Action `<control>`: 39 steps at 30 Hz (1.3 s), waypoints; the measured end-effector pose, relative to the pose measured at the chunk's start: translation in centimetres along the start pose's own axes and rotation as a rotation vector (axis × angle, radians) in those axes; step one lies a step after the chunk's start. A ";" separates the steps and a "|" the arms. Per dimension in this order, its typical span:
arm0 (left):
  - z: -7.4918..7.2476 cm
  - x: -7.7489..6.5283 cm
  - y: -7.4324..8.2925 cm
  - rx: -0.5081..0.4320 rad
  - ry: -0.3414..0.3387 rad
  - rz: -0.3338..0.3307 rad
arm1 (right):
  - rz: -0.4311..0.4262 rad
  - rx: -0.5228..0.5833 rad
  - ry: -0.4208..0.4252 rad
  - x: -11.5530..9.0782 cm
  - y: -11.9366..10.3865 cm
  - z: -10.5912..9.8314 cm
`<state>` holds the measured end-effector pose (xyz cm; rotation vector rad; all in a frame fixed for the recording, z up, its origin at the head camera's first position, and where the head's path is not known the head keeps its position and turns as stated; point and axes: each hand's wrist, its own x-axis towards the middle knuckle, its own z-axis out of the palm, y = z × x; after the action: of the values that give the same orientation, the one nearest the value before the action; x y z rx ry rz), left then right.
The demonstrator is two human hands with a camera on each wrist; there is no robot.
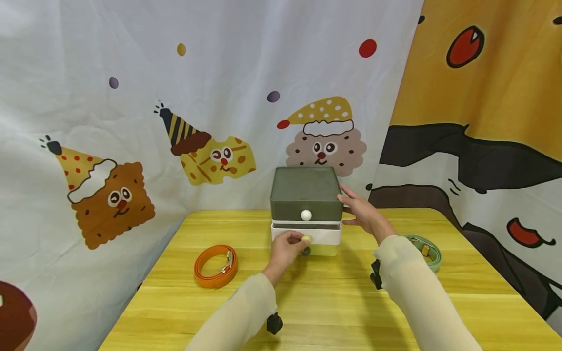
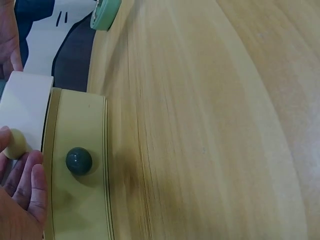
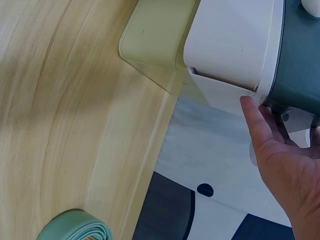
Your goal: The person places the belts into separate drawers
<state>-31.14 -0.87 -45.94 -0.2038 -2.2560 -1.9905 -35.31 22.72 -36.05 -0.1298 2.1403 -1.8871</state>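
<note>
A small three-tier drawer box (image 1: pixel 306 185) stands at the back of the table, with a dark green top, a white middle drawer (image 1: pixel 327 237) and a yellow-green bottom drawer (image 2: pixel 80 200). The white drawer sits slightly forward of the tiers above and below it. My left hand (image 1: pixel 284 251) pinches that drawer's yellow-green round knob (image 2: pixel 16 144) between thumb and fingers. Against the right side of the box rests my right hand (image 1: pixel 362 212), its fingers spread along the green tier. The dark round knob (image 2: pixel 79 161) of the bottom drawer is just below my left hand.
A coiled orange belt (image 1: pixel 215 266) lies left of the box on the wooden table (image 1: pixel 333 312). To the right, a coiled light green belt (image 1: pixel 432 253) lies partly behind my right sleeve. A cartoon-printed cloth (image 1: pixel 228 63) hangs close behind the box.
</note>
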 end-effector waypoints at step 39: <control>-1.3 -4.3 0.9 -0.012 -0.087 0.001 | 0.020 -0.075 0.030 0.2 0.1 -0.2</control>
<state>-26.70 -2.10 -45.73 -0.2984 -2.2957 -2.0334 -35.55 22.84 -36.18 -0.0958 2.2243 -1.8101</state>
